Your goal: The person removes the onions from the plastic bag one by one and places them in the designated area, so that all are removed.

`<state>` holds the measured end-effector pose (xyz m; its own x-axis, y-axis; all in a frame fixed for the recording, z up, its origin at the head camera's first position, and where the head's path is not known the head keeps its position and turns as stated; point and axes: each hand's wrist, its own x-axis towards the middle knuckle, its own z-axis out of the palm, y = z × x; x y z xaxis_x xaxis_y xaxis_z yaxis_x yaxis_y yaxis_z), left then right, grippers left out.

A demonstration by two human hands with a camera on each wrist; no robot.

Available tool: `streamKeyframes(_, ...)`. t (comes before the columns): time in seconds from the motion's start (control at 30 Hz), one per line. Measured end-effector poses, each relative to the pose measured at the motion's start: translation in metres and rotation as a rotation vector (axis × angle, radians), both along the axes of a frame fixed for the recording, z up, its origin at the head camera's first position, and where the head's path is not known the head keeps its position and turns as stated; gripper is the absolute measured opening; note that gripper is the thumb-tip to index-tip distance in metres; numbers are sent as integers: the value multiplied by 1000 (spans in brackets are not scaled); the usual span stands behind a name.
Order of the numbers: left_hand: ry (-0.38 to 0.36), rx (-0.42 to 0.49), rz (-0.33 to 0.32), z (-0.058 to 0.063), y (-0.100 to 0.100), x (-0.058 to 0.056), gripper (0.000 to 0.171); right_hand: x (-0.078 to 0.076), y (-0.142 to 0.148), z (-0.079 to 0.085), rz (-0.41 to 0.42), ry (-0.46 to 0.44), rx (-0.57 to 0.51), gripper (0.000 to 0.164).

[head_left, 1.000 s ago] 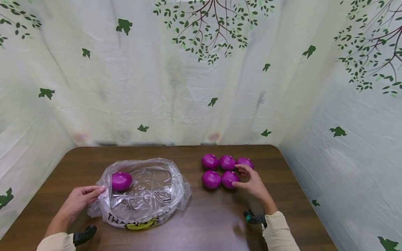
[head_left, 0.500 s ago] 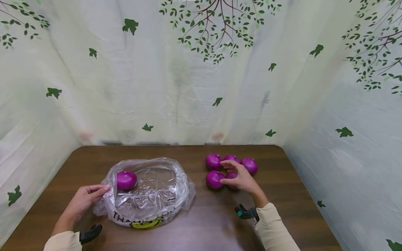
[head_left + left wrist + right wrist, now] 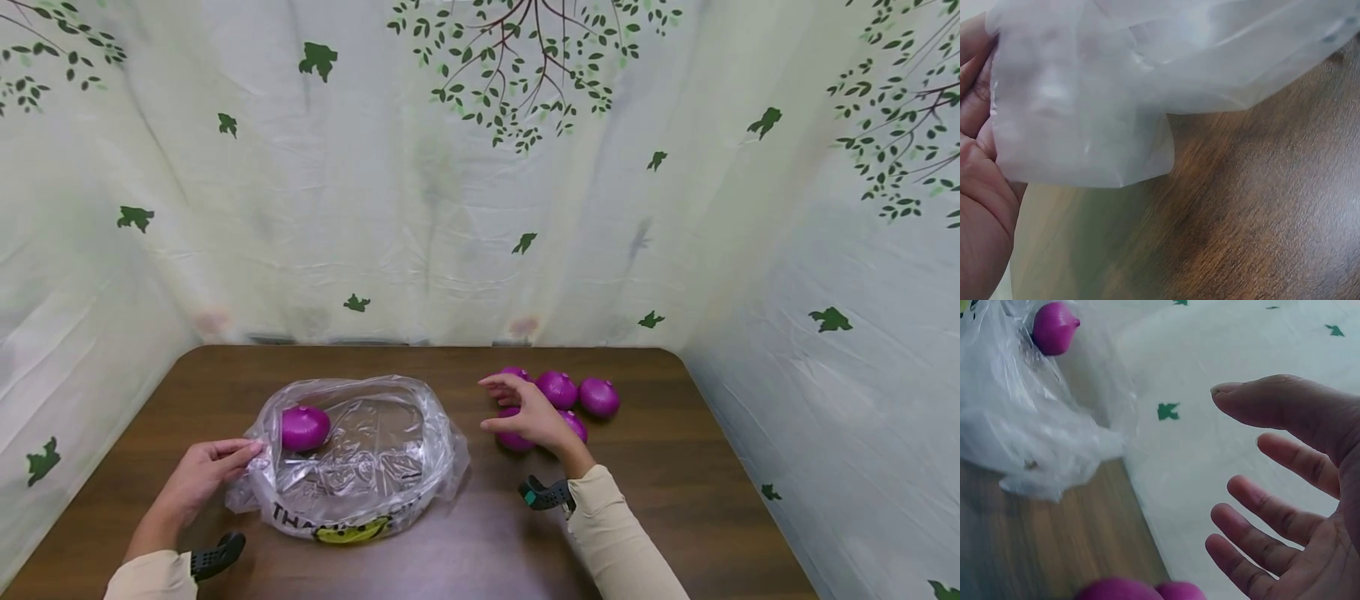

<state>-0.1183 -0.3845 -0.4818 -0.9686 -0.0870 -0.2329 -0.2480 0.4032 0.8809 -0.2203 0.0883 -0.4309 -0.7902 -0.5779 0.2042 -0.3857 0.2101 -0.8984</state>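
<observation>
My left hand (image 3: 206, 475) pinches the left rim of a clear plastic bag (image 3: 442, 454), which lies with its mouth spread wide and dark lettering with a yellow patch on its front. Inside the bag, at its left, sits one red onion (image 3: 304, 428). The left wrist view has the bag's film (image 3: 1085, 106) between thumb and fingers. Several more red onions (image 3: 557, 389) stand grouped on the table to the right. Over the left ones is my right hand (image 3: 534, 414), partly covering them, thumb and fingers spread apart. In the right wrist view nothing lies in that hand (image 3: 1319, 556).
The brown wooden table (image 3: 450, 550) carries the bag and the onions. A pale curtain (image 3: 450, 208) printed with leaves and branches encloses the back and both sides. Each wrist wears a black strap (image 3: 547, 493) below a cream sleeve (image 3: 615, 533).
My right hand has moved left across the onions, from the right-hand ones to over the left ones, still holding nothing. My left hand keeps its pinch on the bag. The head view has shifted slightly.
</observation>
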Motion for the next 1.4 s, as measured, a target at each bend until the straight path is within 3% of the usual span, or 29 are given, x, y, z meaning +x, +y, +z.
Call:
streamKeyframes(0.13,15,19,3,-1,1,1,43,-7,-16,-12,29,14,17,54)
streamKeyframes(0.37,17,42,7,-1,1,3,37,-7,-48,-9,78,-6,69,55)
streamKeyframes(0.6,53,62,2,0,0,4,30,-6,-82,-7,162,41,106,57)
streamKeyframes(0.8,68,82,-13,-1,-1,4,26,-7,-105,-12,194,5,147,56)
streamKeyframes(1.1,35,24,-21,3,1,3,42,-8,-133,-23,181,-60,153,57)
streamKeyframes(1.23,39,3,-27,7,1,1,43,-12,-145,-22,186,-45,163,55)
streamKeyframes(1.4,37,8,-37,6,-1,4,40,-16,-161,-22,227,-10,255,57)
